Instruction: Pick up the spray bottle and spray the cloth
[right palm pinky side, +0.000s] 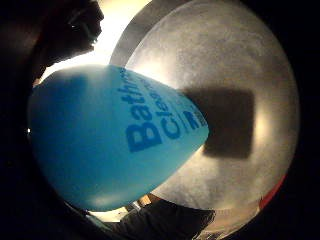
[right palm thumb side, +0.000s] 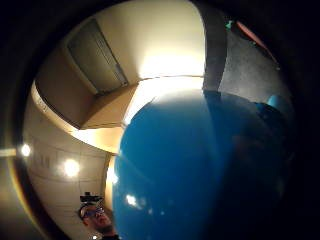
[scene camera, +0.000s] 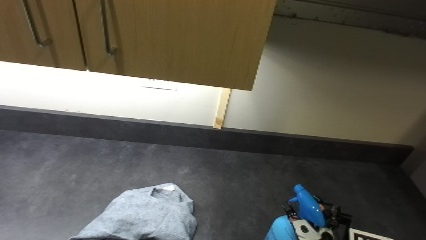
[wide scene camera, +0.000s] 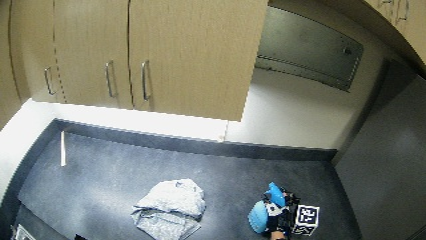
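A bright blue plastic spray bottle (scene camera: 301, 212) with a rounded body and a pointed blue trigger head is seen at the near right part of the dark grey countertop (scene camera: 80, 165). Dark blue lettering reading "Bath…" and "Clea…" is printed on the body in the little finger side palm view (right palm pinky side: 145, 125), where the bottle fills much of the frame, so it is close to the palm. In the thumb side palm view the smooth blue body (right palm thumb side: 180, 170) again takes up most of the picture. The black-gloved right hand (wide scene camera: 276, 220) is placed against the bottle's side, just below the trigger head; the bottle looks to be grasped by it, though the fingers themselves are hard to make out. Whether the bottle's base touches the counter cannot be told.

A crumpled light grey cloth (scene camera: 143, 215) is laid on the counter to the left of the bottle, near but apart from it, with bare counter between them. Open dark surface is left behind the cloth and bottle up to the dark upstand (scene camera: 200, 135) at the wall. Wooden wall cabinets with metal bar handles (wide scene camera: 143, 55) are hung above the back edge. A pale strip (wide scene camera: 63, 147) lies at the far left of the counter.
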